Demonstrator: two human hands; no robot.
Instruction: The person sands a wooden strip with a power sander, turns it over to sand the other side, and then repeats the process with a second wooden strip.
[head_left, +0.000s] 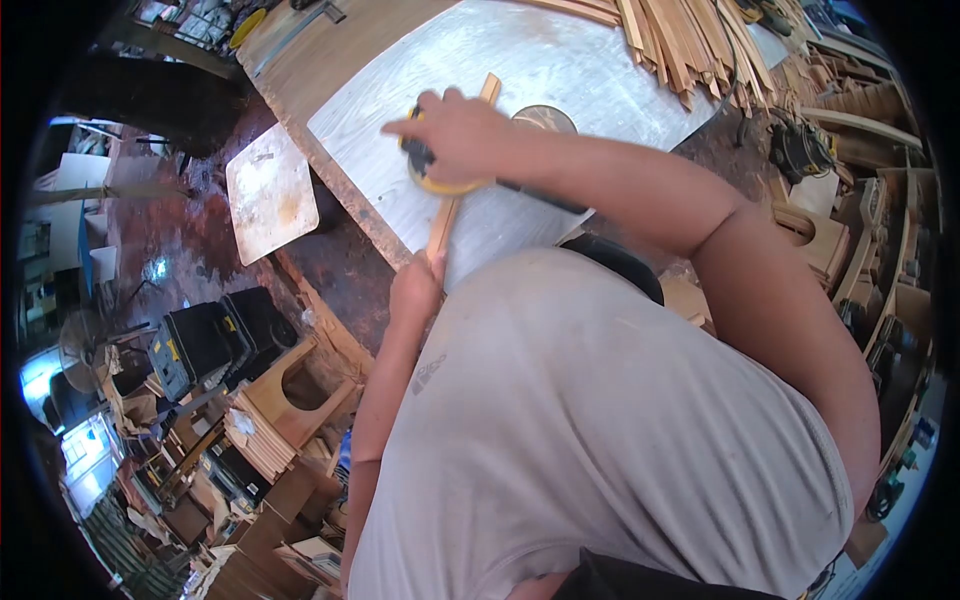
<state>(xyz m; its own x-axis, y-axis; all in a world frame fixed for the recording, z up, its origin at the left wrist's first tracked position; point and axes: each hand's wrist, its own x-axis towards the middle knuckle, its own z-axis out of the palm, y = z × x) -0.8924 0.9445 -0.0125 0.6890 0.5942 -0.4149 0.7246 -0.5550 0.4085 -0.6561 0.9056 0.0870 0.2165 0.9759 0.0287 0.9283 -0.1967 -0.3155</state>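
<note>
My right hand (468,138) is wrapped over a yellow-and-black power sander (418,158), which rests on a narrow wooden strip (441,228). The strip lies lengthwise on a pale, scuffed sheet (610,85) on the worktable, and its far end (490,88) pokes out past the hand. At the near end, my left hand (416,286) grips the strip with closed fingers close to the table edge. Just right of the sander, a round brownish disc (546,119) is partly covered by my forearm. The sander's underside is hidden.
Several thin wooden strips (675,50) are piled at the table's far right. Left of the table stands a light square board (270,195). Black cases (195,345) and cut wooden panels (290,400) crowd the lower left. A dark power tool (800,150) sits at right.
</note>
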